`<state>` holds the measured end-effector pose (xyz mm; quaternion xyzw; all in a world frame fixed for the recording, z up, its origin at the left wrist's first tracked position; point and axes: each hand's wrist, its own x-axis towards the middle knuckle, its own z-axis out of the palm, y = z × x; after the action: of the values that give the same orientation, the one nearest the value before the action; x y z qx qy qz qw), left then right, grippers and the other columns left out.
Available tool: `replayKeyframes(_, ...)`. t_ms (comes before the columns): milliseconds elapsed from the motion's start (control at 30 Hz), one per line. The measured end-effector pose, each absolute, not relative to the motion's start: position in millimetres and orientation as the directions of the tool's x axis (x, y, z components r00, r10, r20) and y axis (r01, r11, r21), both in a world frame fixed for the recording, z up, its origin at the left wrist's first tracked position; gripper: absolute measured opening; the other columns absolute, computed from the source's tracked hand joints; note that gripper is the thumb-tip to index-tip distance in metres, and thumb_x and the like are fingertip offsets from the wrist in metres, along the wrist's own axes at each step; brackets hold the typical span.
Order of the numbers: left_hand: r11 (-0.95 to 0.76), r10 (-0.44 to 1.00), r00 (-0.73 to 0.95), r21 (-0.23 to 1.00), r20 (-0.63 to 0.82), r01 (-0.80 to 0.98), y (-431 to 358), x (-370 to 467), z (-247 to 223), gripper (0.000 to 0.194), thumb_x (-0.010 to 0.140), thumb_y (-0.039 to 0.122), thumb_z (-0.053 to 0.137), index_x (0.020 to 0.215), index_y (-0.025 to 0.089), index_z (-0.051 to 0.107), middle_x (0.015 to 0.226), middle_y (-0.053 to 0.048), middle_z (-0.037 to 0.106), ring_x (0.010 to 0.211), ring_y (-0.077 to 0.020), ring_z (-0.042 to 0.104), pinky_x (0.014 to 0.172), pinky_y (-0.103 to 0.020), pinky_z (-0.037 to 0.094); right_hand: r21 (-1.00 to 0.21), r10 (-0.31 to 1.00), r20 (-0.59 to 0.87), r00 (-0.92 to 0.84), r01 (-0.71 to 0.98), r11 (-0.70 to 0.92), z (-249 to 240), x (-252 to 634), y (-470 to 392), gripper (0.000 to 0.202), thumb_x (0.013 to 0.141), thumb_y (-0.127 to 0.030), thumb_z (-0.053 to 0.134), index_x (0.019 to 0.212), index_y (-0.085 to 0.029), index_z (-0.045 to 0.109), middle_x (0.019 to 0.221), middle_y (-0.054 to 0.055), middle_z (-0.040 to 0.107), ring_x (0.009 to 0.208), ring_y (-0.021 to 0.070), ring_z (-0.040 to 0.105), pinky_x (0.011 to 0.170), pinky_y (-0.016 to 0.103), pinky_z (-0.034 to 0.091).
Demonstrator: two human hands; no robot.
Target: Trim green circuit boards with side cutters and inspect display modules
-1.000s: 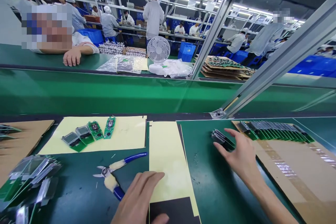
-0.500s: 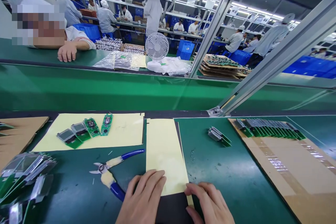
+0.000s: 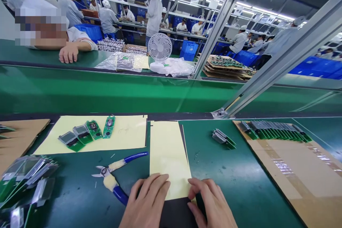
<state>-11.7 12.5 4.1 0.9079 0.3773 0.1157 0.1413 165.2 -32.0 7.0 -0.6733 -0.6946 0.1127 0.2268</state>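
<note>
A narrow pale yellow sheet point(image 3: 167, 153) lies on the green bench, with a black sheet point(image 3: 176, 213) at its near end. My left hand point(image 3: 149, 199) rests flat over the yellow sheet's lower left edge, fingers stretched forward and holding nothing. At the lower right edge of the same sheet is my right hand point(image 3: 210, 203), its thumb and index finger bent toward each other on the edge. Cutters point(image 3: 109, 176) with blue and cream handles lie spread just left of my left hand.
Circuit boards point(image 3: 93, 130) sit on a wide yellow sheet point(image 3: 130, 131). More boards are piled at the left point(image 3: 26, 174). Two or so stand right of centre point(image 3: 223, 139); a row point(image 3: 278, 130) lies on cardboard point(image 3: 294, 174). A metal post point(image 3: 267, 57) slants above the bench's far edge.
My right hand has moved slightly up along the sheet's right edge, its thumb nearer the index finger. The yellow strip under its fingertips shows less. My left hand has hardly moved.
</note>
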Motion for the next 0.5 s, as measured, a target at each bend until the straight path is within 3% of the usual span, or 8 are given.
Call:
replayKeyframes(133, -0.659, 0.739, 0.665, 0.322, 0.109, 0.680, 12.2, -14.9, -4.1, 0.044, 0.075, 0.033, 0.054, 0.116, 0.019, 0.050, 0.124, -0.005, 0.057, 0.107, -0.0278, 0.053, 0.082, -0.043, 0.046, -0.488, 0.985, 0.166, 0.047, 0.872, 0.040, 3.6, 166.7, -29.8, 0.020, 0.077, -0.009, 0.034, 0.087, -0.023, 0.044, 0.070, 0.001, 0.047, 0.060, 0.0185, 0.045, 0.052, 0.031, 0.038)
replayKeyframes(200, -0.683, 0.711, 0.692, 0.353, 0.124, 0.639, 10.7, -15.9, -10.1, 0.051, 0.073, 0.035, 0.056, 0.120, 0.019, 0.046, 0.126, -0.006, 0.054, 0.109, -0.0298, 0.052, 0.081, -0.046, 0.047, -0.581, 0.979, 0.147, 0.141, 0.814, -0.030, 4.8, 169.2, -30.0, 0.010, 0.080, -0.016, 0.035, 0.080, -0.023, 0.042, 0.068, 0.000, 0.045, 0.058, 0.0172, 0.044, 0.052, 0.030, 0.038)
replayKeyframes(300, -0.649, 0.734, 0.666, 0.431, 0.135, 0.627, 7.5, -14.6, -10.7, 0.054, 0.071, 0.033, 0.059, 0.122, 0.022, 0.043, 0.126, -0.006, 0.054, 0.109, -0.0313, 0.051, 0.083, -0.049, 0.045, -0.802, 0.952, 0.076, 0.297, 0.586, -0.119, 10.4, 169.4, -28.8, 0.012, 0.086, -0.034, 0.039, 0.082, -0.023, 0.042, 0.070, 0.000, 0.048, 0.060, 0.0152, 0.047, 0.054, 0.025, 0.040)
replayKeyframes(400, -0.456, 0.864, 0.491, 0.594, 0.115, 0.663, 4.4, -10.6, 3.4, 0.050, 0.068, 0.033, 0.065, 0.116, 0.029, 0.048, 0.123, -0.005, 0.055, 0.111, -0.0303, 0.049, 0.089, -0.050, 0.042, -0.954, 0.952, -0.010, 0.305, 0.283, -0.101, 16.1, 159.4, -25.9, 0.021, 0.083, -0.045, 0.047, 0.084, -0.024, 0.042, 0.067, -0.002, 0.051, 0.059, 0.0138, 0.048, 0.055, 0.023, 0.039)
replayKeyframes(500, -0.223, 0.931, 0.365, 0.786, -0.003, 0.576, 4.6, -8.4, 22.0, 0.018, 0.072, 0.031, 0.060, 0.090, 0.031, 0.059, 0.122, -0.004, 0.054, 0.111, -0.0284, 0.049, 0.085, -0.046, 0.045, -0.996, 0.968, -0.058, 0.243, 0.057, -0.074, 20.0, 145.4, -23.2, 0.023, 0.080, -0.046, 0.052, 0.083, -0.025, 0.044, 0.064, -0.003, 0.052, 0.056, 0.0123, 0.046, 0.053, 0.022, 0.038)
